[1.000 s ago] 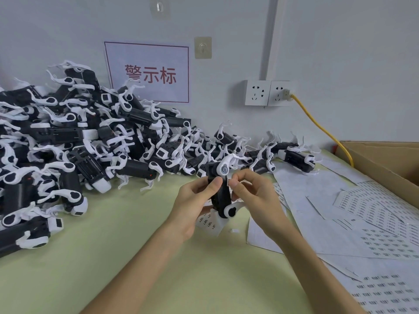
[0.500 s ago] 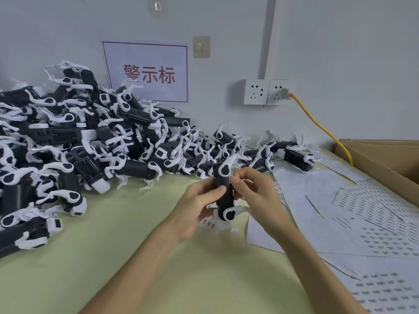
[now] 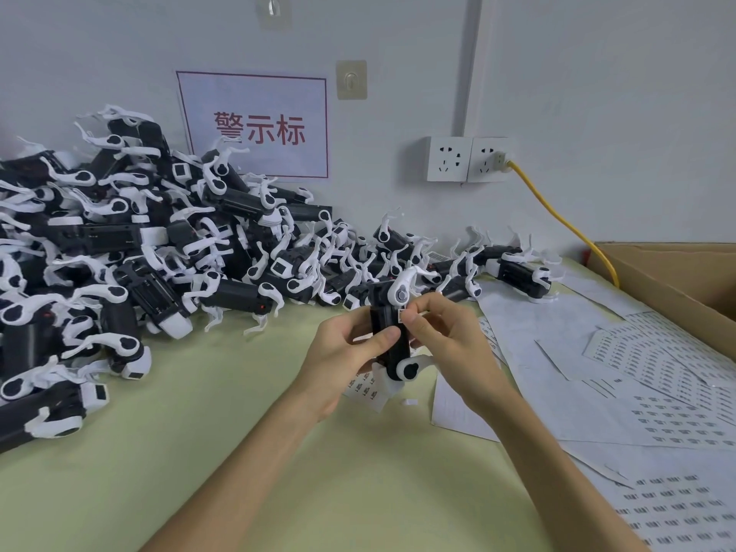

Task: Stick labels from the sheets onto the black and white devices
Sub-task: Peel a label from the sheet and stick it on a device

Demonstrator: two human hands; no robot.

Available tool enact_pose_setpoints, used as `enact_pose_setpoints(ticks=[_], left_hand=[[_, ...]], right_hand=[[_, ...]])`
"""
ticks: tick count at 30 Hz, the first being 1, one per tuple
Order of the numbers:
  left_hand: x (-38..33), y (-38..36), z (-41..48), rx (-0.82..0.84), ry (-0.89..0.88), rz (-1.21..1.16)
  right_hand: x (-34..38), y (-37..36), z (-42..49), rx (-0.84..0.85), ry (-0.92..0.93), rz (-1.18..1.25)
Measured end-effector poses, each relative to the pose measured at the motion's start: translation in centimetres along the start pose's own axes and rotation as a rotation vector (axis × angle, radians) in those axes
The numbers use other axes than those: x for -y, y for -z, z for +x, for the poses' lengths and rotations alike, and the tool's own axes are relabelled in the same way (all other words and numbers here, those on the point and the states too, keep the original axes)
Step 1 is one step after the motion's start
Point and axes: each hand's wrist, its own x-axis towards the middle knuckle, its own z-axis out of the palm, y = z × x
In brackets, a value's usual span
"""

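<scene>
Left thumb had slid lower on the device [image 3: 392, 348] since one second earlier, away from the right thumb. Device was held upright above the bench [image 3: 199, 452], just in front of the pile of devices [image 3: 159, 253]. Left hand [image 3: 338, 356]: fingers curled round the black body, thumb across its front. Right hand [image 3: 452, 340]: thumb tip pressed on a small white label [image 3: 400, 315] at the upper body, other fingers curled behind. Label sheets [image 3: 597, 376] lay to the right; one small sheet [image 3: 364, 388] lay beneath the hands. Cardboard box [image 3: 677, 280] stood far right.
</scene>
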Motion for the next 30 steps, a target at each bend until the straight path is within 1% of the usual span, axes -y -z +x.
enact_pose_setpoints(ticks=[3, 16, 30], left_hand=[[0.04, 0.00, 0.04, -0.027, -0.031, 0.035], [0.49, 0.11, 0.25, -0.056, -0.074, 0.103], [0.72, 0.10, 0.28, -0.069, -0.146, 0.141]], right_hand=[[-0.16, -0.05, 0.10, -0.009, -0.005, -0.013], [-0.12, 0.02, 0.13, -0.027, 0.026, -0.109], [-0.50, -0.15, 0.25, -0.057, 0.019, -0.100]])
